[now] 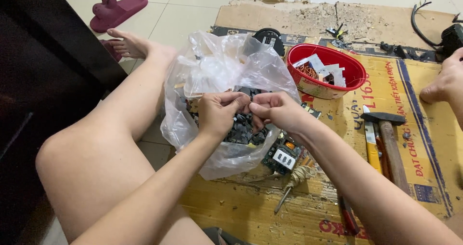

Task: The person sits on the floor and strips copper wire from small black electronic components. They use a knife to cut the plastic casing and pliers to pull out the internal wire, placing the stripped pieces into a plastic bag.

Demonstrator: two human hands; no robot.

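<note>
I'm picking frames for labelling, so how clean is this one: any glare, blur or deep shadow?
Head view: sharp across both hands, left hand and right hand; soft glare on the clear plastic bag; the dark furniture at left is nearly black; light is even, shadows faint.

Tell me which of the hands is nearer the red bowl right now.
Right. The right hand is over the clear plastic bag, just left of and below the red bowl. The left hand sits beyond it, farther left, fingertips meeting the right's.
</note>
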